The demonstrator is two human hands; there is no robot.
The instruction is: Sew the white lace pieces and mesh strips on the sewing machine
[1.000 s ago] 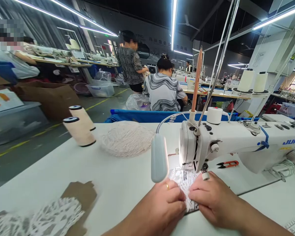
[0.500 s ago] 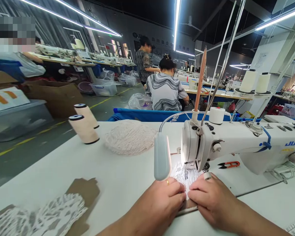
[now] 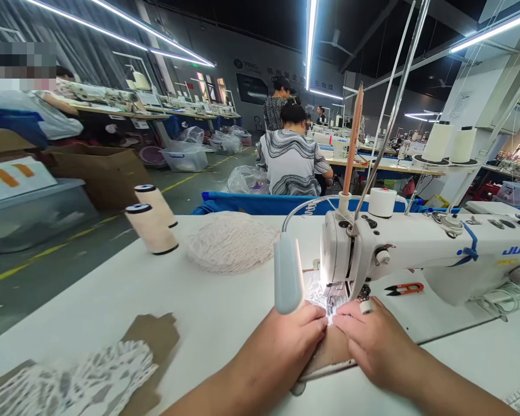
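White openwork fabric (image 3: 316, 290) lies under the needle of a white sewing machine (image 3: 398, 242), lit by a small lamp (image 3: 288, 274). My left hand (image 3: 297, 335) pinches the fabric's near edge just left of the needle. Opposite it, my right hand (image 3: 370, 341) grips the same edge, its fingertips close to the left ones. A brown surface (image 3: 333, 346) shows between the two hands. How the fabric lies under the presser foot is hard to make out.
Two thread cones (image 3: 152, 228) and a pile of whitish lace (image 3: 231, 241) stand on the white table's far side. Patterned lace on brown card (image 3: 151, 341) lies front left. Orange snips (image 3: 405, 289) rest beneath the machine arm. A seated person (image 3: 290, 159) is beyond.
Both hands have moved slightly forward towards the needle with the fabric, and more of the brown surface shows between them. The standing person in the background has shifted right.
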